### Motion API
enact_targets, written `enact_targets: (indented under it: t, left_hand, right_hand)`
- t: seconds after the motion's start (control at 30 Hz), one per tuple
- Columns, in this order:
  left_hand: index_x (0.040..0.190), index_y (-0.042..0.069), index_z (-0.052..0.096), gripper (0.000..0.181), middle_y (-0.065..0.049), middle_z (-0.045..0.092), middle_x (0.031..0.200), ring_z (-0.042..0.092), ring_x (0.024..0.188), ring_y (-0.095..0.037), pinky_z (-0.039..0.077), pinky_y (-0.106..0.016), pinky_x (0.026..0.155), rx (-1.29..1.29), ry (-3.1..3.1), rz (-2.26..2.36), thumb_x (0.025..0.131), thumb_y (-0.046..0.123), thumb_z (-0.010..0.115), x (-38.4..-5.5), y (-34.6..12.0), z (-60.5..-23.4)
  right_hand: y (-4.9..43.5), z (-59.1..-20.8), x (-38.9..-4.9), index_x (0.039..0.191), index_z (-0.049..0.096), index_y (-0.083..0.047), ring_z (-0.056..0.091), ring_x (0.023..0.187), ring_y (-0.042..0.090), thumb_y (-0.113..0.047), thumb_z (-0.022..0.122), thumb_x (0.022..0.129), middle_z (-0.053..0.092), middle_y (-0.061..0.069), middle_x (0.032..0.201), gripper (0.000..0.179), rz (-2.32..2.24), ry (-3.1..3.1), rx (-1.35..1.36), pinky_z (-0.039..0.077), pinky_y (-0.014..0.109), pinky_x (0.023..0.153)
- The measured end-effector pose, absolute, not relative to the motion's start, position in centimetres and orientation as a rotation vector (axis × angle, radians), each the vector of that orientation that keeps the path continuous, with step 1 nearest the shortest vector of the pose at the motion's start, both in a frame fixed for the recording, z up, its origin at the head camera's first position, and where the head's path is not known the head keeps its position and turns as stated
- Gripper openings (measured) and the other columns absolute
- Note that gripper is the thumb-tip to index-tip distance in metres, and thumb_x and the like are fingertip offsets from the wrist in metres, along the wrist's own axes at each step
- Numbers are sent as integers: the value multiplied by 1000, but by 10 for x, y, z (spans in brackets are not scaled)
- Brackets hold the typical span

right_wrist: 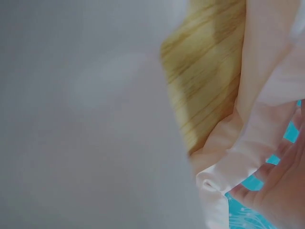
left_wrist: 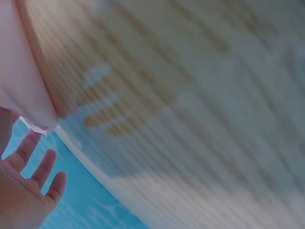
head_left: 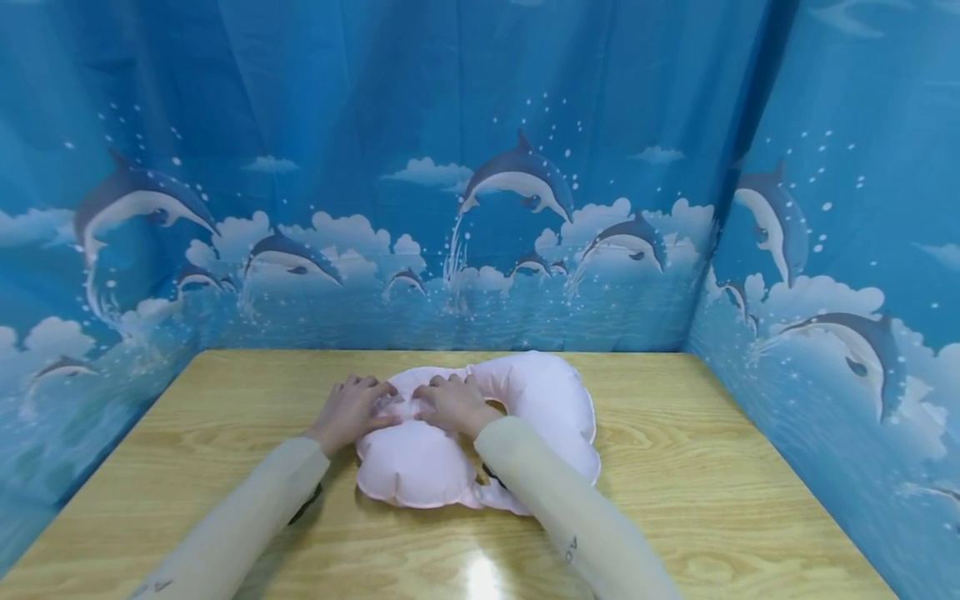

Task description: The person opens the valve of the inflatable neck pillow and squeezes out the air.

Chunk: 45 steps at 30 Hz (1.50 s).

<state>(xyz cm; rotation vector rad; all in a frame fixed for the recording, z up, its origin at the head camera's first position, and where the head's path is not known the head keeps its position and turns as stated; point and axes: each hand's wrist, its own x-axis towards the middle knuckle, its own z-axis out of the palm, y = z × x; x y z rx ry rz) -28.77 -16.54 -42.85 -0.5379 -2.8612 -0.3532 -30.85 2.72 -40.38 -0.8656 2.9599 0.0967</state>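
A puffy, pale pink cushion, ring-like with a gap in its middle, lies on the wooden table. My left hand grips its left side, thumb and fingers bent on the fabric. Close beside it, my right hand holds the narrow, gathered part next to the gap. In the left wrist view, the left hand has its index finger by the cushion's edge, other fingers spread apart. The right wrist view shows the right hand behind a folded pink strip, its thumb hidden.
The wooden table has a glossy top with a bright reflection near the front. Blue curtains printed with dolphins hang behind it and along both sides.
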Motion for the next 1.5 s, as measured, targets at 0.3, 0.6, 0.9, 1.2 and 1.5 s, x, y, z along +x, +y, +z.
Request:
enact_targets:
  t: [0.3,0.6,0.9,1.2,1.5]
  left_hand:
    - [105,20,64,43,-7,61,104,51,99,-33,39,-52,79,-543,-2856,-360,74,50,68,-287,-163,-431]
    - [102,22,63,40,-6,60,101,51,97,-33,39,-52,79,-556,-2864,-344,74,49,69,-286,-160,-433]
    - [100,23,62,37,-5,59,101,50,96,-33,39,-52,78,-560,-2870,-352,74,49,69,-285,-160,-432]
    - [100,24,62,38,-5,58,104,49,98,-33,37,-52,80,-554,-2877,-355,74,51,68,-285,-160,-435]
    - [99,24,62,38,-5,59,101,50,94,-32,39,-50,77,-570,-2832,-340,72,49,70,-285,-161,-436]
  right_hand:
    - [26,-403,-306,127,50,-36,48,117,23,-49,48,90,52,-4,128,40,125,2966,-860,27,54,103]
    - [26,-402,-305,126,51,-33,48,116,24,-47,50,90,52,-3,126,39,102,2969,-859,28,54,102]
    - [27,-396,-305,131,47,-31,50,114,24,-43,52,90,52,-1,128,44,146,2976,-880,35,47,96]
    - [27,-380,-300,134,43,-30,45,121,28,-41,53,90,48,2,134,47,151,2971,-845,31,52,101]
    - [34,-358,-292,135,42,-27,45,122,29,-42,54,89,47,4,135,50,121,2961,-806,33,51,100]
